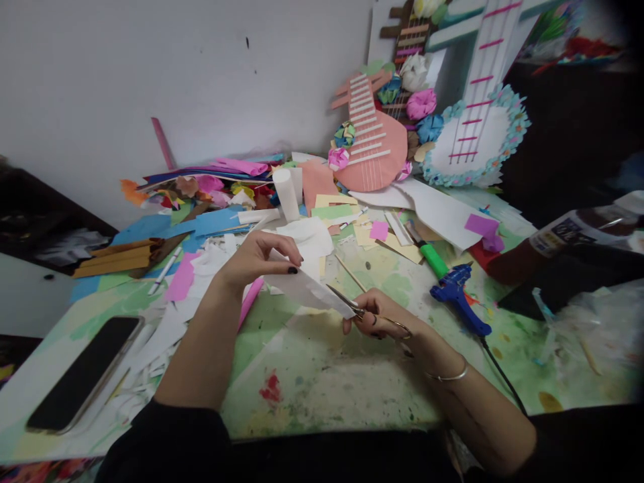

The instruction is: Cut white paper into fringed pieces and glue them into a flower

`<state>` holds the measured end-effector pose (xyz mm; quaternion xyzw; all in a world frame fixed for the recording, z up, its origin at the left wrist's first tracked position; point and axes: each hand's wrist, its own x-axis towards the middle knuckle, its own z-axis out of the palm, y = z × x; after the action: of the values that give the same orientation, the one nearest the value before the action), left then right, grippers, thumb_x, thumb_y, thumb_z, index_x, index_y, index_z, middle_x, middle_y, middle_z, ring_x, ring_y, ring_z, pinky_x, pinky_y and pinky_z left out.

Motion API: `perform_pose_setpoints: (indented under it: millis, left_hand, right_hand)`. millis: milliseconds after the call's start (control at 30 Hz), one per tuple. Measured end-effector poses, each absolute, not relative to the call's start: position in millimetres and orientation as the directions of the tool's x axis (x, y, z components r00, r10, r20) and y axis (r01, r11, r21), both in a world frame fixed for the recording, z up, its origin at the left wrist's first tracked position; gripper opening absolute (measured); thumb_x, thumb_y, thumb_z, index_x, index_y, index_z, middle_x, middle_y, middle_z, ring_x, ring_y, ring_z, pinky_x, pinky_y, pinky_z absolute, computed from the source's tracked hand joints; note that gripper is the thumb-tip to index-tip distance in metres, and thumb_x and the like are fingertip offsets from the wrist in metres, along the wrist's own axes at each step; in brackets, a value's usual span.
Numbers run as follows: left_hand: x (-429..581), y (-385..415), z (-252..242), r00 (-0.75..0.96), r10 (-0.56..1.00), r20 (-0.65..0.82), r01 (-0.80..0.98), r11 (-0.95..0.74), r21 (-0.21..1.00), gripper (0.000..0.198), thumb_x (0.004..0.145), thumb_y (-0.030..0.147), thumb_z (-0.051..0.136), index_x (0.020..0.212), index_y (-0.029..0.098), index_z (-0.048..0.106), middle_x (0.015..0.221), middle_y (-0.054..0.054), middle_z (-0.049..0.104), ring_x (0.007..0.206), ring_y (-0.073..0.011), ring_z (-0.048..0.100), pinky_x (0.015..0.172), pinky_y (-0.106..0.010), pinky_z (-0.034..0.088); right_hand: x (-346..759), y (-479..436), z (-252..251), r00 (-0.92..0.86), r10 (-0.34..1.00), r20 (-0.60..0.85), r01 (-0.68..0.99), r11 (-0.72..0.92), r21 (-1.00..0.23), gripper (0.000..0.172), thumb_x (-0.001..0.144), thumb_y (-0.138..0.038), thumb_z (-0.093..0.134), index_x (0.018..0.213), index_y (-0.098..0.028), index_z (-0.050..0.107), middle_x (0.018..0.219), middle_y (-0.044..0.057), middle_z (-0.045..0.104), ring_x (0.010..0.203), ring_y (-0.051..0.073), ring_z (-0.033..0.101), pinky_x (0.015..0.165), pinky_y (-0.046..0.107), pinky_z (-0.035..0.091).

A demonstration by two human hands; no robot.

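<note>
Thumb and fingers of my left hand (pixel 264 258) pinch the upper edge of a strip of white paper (pixel 312 290), held up above the table. In my right hand (pixel 380 312) is a pair of scissors (pixel 347 299), its blades pointing up and left at the paper's right end. One gold handle loop shows past my fingers. The blades look slightly apart, but whether they cut into the paper at this instant I cannot tell. Below the paper, a thin wooden stick (pixel 351 272) and a pink paper roll (pixel 250 302) lie on the table.
A blue glue gun (pixel 455 292) with a cord lies to the right, near a dark bottle (pixel 558 235). At left are a phone (pixel 85 372) and white paper scraps (pixel 164 329). Paper instruments, including a salmon-coloured one (pixel 385 151), lean against the wall behind a white roll (pixel 286 194).
</note>
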<state>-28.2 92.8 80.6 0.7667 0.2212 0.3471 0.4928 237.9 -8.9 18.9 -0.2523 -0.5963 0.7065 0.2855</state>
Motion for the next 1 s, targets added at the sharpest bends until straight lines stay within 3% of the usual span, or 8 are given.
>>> perform_pose_setpoints:
  millis: [1000]
  left_hand:
    - [-30.5, 95.0, 83.5, 0.700, 0.614, 0.366, -0.066, -0.454, 0.889, 0.004, 0.067, 0.016, 0.076, 0.068, 0.018, 0.073, 0.066, -0.006, 0.068, 0.068, -0.0172, 0.064, 0.076, -0.037, 0.054]
  right_hand:
    - [237.8, -8.8, 15.8, -0.696, 0.714, -0.072, -0.092, -0.188, -0.978, 0.061, 0.066, -0.065, 0.067, 0.081, -0.006, 0.068, 0.039, -0.011, 0.034, 0.032, 0.002, 0.025, 0.031, 0.016, 0.018]
